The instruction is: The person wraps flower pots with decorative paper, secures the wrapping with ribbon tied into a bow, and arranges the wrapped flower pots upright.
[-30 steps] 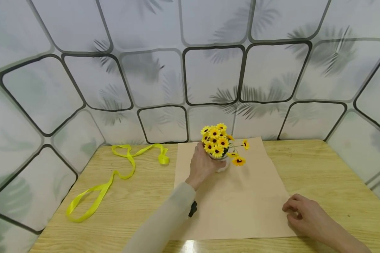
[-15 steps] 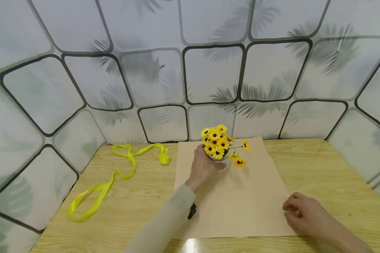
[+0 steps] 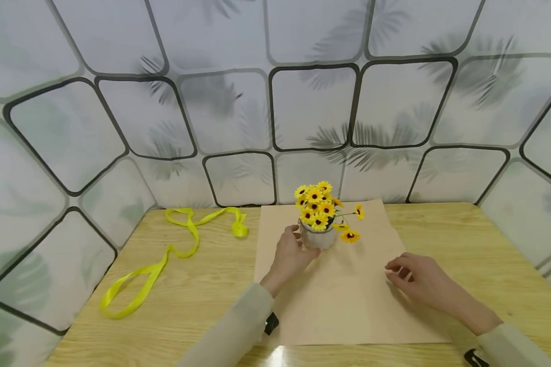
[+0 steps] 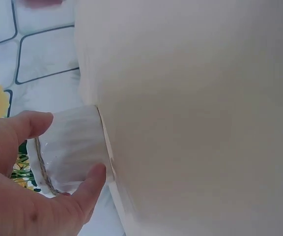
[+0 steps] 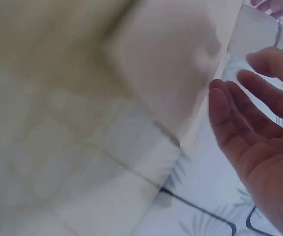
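Observation:
A small whitish pot [image 3: 320,238] of yellow artificial daisies [image 3: 318,208] stands upright on a sheet of tan paper [image 3: 344,300]. Close against the pot's left side is my left hand [image 3: 291,255], its fingers spread and loose. In the left wrist view its thumb and fingers extend over the pot wall [image 4: 75,145]; whether they touch it I cannot tell. My right hand [image 3: 420,280] hovers over the paper's right side, fingers loosely bent and holding nothing. The right wrist view shows a gap between that hand [image 5: 259,118] and the pot [image 5: 256,34].
A long yellow ribbon [image 3: 153,272] lies in loose curves on the wooden table [image 3: 211,275], left of the paper. Behind the table rises a wall covering [image 3: 239,117] patterned with rounded outlines and leaves. A few orange-yellow blooms [image 3: 350,236] stick out right of the pot.
My left hand has loosened from the pot and drawn slightly down and left, showing more of its wall. The right hand has left the paper's right edge and moved inward and up.

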The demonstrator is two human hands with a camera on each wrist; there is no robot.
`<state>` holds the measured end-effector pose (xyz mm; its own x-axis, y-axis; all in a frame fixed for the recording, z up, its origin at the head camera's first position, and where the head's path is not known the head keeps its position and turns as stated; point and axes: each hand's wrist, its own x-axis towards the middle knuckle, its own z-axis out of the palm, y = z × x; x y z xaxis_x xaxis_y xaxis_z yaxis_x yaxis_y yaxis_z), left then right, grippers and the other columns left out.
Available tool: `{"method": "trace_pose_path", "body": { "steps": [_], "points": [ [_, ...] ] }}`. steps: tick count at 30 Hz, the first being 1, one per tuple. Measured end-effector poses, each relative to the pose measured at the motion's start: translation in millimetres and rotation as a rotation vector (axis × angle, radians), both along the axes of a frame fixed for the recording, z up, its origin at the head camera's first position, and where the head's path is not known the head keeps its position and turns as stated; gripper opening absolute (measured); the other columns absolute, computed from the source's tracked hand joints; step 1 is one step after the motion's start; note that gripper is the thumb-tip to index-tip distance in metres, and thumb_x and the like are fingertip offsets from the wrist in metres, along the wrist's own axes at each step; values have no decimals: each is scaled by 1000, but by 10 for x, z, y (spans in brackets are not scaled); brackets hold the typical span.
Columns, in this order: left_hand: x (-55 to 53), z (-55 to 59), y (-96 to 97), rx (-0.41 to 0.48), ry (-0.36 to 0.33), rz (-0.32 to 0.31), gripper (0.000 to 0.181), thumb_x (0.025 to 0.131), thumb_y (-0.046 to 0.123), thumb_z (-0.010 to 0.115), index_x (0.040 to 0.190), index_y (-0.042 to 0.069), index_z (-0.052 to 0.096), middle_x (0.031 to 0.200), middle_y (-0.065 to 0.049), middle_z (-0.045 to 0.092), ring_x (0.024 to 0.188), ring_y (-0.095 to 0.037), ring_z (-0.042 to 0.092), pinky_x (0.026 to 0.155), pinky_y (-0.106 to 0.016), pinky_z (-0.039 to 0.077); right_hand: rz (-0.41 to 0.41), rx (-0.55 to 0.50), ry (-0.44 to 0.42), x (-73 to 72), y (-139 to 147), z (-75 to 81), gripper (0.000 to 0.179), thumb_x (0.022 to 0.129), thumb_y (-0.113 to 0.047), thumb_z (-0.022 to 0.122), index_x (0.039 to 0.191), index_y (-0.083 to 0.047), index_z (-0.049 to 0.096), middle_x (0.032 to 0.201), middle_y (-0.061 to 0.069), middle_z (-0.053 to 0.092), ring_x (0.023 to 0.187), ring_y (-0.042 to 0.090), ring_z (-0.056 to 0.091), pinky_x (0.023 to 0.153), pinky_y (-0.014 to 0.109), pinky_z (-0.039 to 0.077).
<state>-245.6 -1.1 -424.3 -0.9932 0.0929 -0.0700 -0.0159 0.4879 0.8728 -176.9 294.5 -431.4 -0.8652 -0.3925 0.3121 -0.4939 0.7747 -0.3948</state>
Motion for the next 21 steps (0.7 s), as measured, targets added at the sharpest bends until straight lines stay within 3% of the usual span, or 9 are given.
{"method": "trace_pose_path", "body": {
  "steps": [7,13,17,21],
  "points": [
    [30,-29,-9,2,-4,-25,70,88,26,80,145,2,47,138,-18,57,123,-32,60,99,-45,56,-35,-105,-77,-316,-210,56,34,94,-15,75,124,0,68,112,14,74,88,20,74,69,25,60],
    [29,-42,-34,7,10,-55,65,89,25,78,143,2,49,137,-17,59,122,-31,61,100,-44,56,-77,-166,-197,-621,-417,64,54,97,-27,72,142,-1,56,137,24,63,111,40,70,84,46,62],
    [15,-44,-57,2,20,-62,65,90,25,77,144,1,49,138,-17,59,124,-32,61,101,-44,55,-100,-168,-201,-838,-579,37,59,95,-28,74,144,0,55,132,24,67,115,46,67,91,53,59],
    [1,-50,-90,-3,34,-66,64,90,23,77,143,0,50,137,-19,60,123,-33,61,101,-46,55,-70,-203,-197,-966,-702,11,60,96,-31,72,143,2,56,128,24,70,111,45,70,92,55,58]
  ]
}}
